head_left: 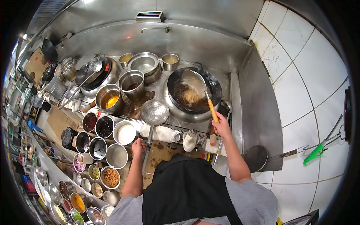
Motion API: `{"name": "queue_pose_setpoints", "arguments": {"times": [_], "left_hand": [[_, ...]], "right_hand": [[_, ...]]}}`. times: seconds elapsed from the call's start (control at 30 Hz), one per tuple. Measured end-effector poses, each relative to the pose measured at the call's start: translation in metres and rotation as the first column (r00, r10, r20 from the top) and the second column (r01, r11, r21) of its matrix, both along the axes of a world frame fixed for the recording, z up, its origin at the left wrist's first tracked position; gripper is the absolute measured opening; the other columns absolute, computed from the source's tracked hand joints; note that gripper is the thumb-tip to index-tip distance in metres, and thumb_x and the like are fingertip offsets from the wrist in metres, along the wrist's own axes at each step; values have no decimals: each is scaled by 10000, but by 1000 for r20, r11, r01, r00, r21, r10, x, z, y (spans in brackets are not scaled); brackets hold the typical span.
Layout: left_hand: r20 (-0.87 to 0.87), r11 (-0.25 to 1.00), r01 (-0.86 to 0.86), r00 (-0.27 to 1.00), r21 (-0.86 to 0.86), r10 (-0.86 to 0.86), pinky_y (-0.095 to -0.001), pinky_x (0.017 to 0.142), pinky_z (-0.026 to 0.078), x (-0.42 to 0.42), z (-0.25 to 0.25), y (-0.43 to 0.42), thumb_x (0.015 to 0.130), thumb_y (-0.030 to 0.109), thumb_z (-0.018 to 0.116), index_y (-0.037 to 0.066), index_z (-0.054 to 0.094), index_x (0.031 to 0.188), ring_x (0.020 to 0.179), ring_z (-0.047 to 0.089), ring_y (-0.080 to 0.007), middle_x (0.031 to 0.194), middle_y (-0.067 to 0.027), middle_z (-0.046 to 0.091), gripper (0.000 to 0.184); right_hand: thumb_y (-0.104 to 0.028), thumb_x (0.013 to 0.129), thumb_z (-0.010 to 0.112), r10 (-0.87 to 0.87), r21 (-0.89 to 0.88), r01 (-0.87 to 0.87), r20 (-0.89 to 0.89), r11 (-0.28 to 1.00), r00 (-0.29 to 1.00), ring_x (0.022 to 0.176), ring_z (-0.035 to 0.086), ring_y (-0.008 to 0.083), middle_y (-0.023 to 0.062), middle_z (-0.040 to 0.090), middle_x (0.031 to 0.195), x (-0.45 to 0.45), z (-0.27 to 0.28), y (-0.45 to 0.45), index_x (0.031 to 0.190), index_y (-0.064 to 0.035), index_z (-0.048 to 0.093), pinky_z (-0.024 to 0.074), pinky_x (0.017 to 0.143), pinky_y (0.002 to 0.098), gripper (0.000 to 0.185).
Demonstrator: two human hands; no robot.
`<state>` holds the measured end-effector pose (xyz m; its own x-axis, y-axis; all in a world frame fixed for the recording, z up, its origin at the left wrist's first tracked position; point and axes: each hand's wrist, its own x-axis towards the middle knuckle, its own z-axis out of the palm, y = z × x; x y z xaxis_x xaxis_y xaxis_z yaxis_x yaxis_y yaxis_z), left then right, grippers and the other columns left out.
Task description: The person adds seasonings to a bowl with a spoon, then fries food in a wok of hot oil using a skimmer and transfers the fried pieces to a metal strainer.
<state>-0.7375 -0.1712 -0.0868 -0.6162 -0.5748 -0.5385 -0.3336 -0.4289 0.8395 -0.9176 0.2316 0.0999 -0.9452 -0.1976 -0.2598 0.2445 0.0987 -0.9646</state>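
My right hand (222, 126) is wrapped round the wooden handle of a ladle (211, 107). The ladle's metal bowl is over the black wok (215, 88), where brown liquid and light brown food (191, 96) bubble. My left hand (138, 146) is closed beside the white-powder pot (125, 133), left of the handle of a perforated skimmer (154, 112); whether its fingers hold anything is too small to tell. The skimmer rests at the stove's front edge, left of the wok.
Steel pots (132, 85) stand left of the wok, one holding orange liquid (108, 99). Several ingredient containers (111, 177) fill the left side. A second wok (93, 77) sits farther left. A strainer (255, 158) and green-handled tool (316, 153) hang at right.
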Motion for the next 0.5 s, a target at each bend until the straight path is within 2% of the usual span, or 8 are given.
{"name": "queue_pose_setpoints", "arguments": {"times": [0.07,0.13,0.17,0.23,0.33,0.5], "left_hand": [[-25,999,-28,999,31,29,-267,421,423,-1,-4,-1,905,358,536,68,581,932,453,442,-96,606,-1,485,295],[-26,996,-39,999,-79,37,-264,403,411,4,-8,-2,896,290,565,58,576,936,461,453,-97,647,-10,514,235],[-23,996,-36,999,-76,34,-264,403,411,6,-10,-3,896,290,565,58,576,936,461,453,-97,647,-10,514,235],[6,961,-11,1000,-278,13,-265,381,390,7,-16,-5,879,235,595,45,579,921,464,455,-100,655,-15,526,195],[48,940,59,998,-335,-45,-263,344,354,2,-17,-7,880,273,585,38,581,924,431,441,-104,642,-13,519,239],[90,970,83,994,-227,-64,-266,352,348,-7,-3,-9,898,337,545,48,574,896,422,411,-101,601,-3,459,290]], "right_hand": [[72,776,530,-29,-3,30,31,1000,999,541,450,59,38,562,871,15,10,4,1395,-111,335,363,402,177,674],[71,777,529,-40,7,40,12,999,999,542,456,59,52,569,883,26,14,4,1397,-106,327,369,395,175,675],[69,782,528,-44,-4,45,16,999,999,537,452,64,49,562,887,30,14,4,1397,-98,326,366,403,185,669],[68,787,528,-61,-14,61,24,998,998,533,448,69,47,554,891,32,11,7,1397,-90,326,363,412,195,662],[67,788,530,-55,-31,57,37,998,998,533,450,67,51,552,904,23,6,13,1398,-90,319,374,414,193,665],[69,776,520,-178,-18,177,-54,984,983,507,436,64,50,543,891,10,17,21,1398,-91,318,359,388,199,673]]}}
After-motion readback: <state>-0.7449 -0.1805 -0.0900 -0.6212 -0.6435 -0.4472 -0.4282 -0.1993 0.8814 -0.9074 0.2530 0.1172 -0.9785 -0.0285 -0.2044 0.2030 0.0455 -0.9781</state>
